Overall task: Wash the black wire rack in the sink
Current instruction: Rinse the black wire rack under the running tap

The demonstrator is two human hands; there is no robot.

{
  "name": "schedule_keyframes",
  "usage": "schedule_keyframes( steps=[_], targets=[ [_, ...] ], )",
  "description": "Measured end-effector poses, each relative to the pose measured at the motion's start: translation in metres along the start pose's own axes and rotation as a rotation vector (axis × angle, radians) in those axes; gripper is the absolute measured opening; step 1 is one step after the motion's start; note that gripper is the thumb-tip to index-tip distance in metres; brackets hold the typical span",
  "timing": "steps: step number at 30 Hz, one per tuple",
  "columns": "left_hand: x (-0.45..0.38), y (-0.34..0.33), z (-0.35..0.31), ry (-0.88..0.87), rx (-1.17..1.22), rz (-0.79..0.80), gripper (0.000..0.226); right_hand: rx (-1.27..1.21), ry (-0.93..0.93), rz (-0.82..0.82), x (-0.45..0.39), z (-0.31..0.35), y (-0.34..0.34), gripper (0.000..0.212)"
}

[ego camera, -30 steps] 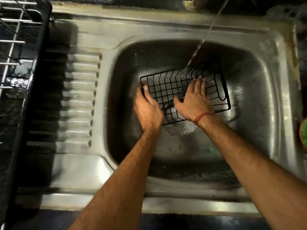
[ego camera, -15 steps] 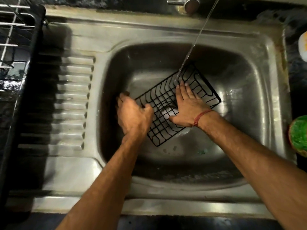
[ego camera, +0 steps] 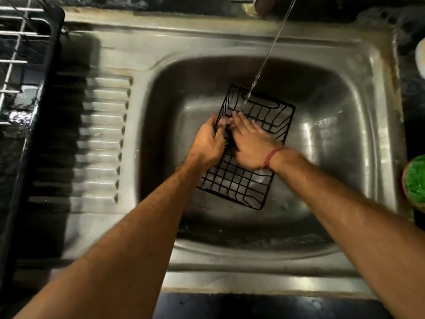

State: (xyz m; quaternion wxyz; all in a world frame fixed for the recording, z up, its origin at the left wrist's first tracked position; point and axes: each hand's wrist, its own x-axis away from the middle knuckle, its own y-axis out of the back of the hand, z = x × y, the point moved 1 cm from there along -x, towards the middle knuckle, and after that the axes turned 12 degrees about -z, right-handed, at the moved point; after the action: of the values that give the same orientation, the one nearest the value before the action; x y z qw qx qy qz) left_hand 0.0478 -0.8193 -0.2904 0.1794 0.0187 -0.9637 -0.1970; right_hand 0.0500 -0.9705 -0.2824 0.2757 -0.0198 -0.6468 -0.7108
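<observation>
- Black wire rack point(ego camera: 248, 143): in the basin of the sink point(ego camera: 345, 139). Half a second ago it lay slantwise across the basin; now turned so its long side runs away from me, far end under the water stream point(ego camera: 264, 65).
- My left hand point(ego camera: 208, 140): now on the rack's left rim, fingers curled round the wire, thumb over the top; a narrow, closed hold. Before, it held the near-left corner.
- My right hand point(ego camera: 251, 143): just right of that hold, fingers straight and flat on the mesh, rubbing; it holds nothing.
- Meaning, as I judge: the turn brings an unrinsed end under the flow; washing is midway, not done.
- Tap point(ego camera: 253, 1): beyond my hold, running.
- Ribbed drainboard point(ego camera: 103, 134): left of my hold.
- Dish rack point(ego camera: 23, 65): far left.
- Green scrubber point(ego camera: 416, 183): far right, on the rim.
- Obstruction: none seen; the basin walls sit near the rack's corners when turning.
</observation>
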Motion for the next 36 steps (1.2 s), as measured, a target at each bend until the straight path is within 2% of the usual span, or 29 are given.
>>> schedule_keyframes(
  steps=[4, 5, 8, 9, 10, 13, 14, 16, 17, 19, 20, 21, 23, 25, 28, 31, 32, 33, 36],
  targets=[
    [0.016, -0.014, 0.004, 0.092, 0.090, -0.081, 0.026, -0.090, -0.112, -0.083, 0.023, 0.040, -0.031, 0.110],
    [0.018, -0.016, 0.005, 0.100, 0.105, -0.100, 0.027, -0.097, -0.152, -0.119, 0.025, 0.037, -0.034, 0.109],
    [0.021, -0.019, 0.004, 0.124, 0.117, -0.142, 0.033, -0.105, -0.404, -0.227, 0.017, 0.018, -0.034, 0.084],
    [0.021, -0.021, 0.004, 0.133, 0.125, -0.152, 0.034, -0.091, -0.434, -0.245, 0.014, 0.017, -0.034, 0.082],
    [0.022, -0.022, 0.006, 0.141, 0.139, -0.157, 0.033, -0.071, -0.382, -0.258, 0.011, 0.019, -0.035, 0.085],
    [0.026, -0.022, 0.008, 0.151, 0.187, -0.173, 0.029, -0.012, -0.041, -0.243, 0.009, 0.016, -0.041, 0.086],
    [0.026, -0.021, 0.009, 0.152, 0.181, -0.187, 0.029, 0.001, -0.045, -0.253, 0.009, 0.011, -0.041, 0.081],
    [0.026, -0.023, 0.010, 0.147, 0.159, -0.222, 0.028, -0.027, -0.257, -0.300, 0.006, 0.005, -0.038, 0.076],
    [0.027, -0.026, 0.011, 0.157, 0.156, -0.238, 0.028, -0.035, -0.294, -0.305, 0.004, 0.007, -0.039, 0.079],
    [0.031, -0.031, 0.013, 0.205, 0.166, -0.269, 0.029, 0.003, -0.127, -0.277, 0.003, 0.017, -0.046, 0.087],
    [0.032, -0.032, 0.016, 0.220, 0.161, -0.300, 0.031, 0.001, -0.050, -0.273, 0.003, 0.015, -0.048, 0.084],
    [0.034, -0.032, 0.018, 0.219, 0.147, -0.334, 0.031, -0.026, -0.050, -0.288, 0.003, 0.012, -0.048, 0.079],
    [0.039, -0.034, 0.017, 0.207, 0.129, -0.390, 0.030, -0.096, -0.246, -0.333, 0.000, 0.004, -0.046, 0.073],
    [0.048, -0.040, 0.011, 0.241, 0.187, -0.442, 0.029, -0.114, -0.347, -0.335, -0.005, 0.005, -0.048, 0.082],
    [0.059, -0.047, 0.005, 0.391, 0.263, -0.528, 0.034, -0.099, -0.232, -0.317, -0.013, 0.007, -0.055, 0.087],
    [0.048, -0.031, -0.002, 0.566, 0.033, -0.541, 0.065, -0.096, -0.177, -0.291, -0.009, -0.001, -0.053, 0.089],
    [0.040, -0.020, -0.008, 0.514, -0.051, -0.527, 0.077, -0.103, -0.150, -0.282, -0.006, -0.003, -0.053, 0.089],
    [0.031, -0.009, -0.017, 0.385, -0.134, -0.509, 0.083, -0.110, -0.118, -0.278, -0.004, -0.004, -0.052, 0.087],
    [-0.003, 0.014, -0.046, -0.064, -0.375, -0.355, 0.074, -0.123, -0.018, -0.292, -0.002, -0.008, -0.047, 0.082]
  ],
)
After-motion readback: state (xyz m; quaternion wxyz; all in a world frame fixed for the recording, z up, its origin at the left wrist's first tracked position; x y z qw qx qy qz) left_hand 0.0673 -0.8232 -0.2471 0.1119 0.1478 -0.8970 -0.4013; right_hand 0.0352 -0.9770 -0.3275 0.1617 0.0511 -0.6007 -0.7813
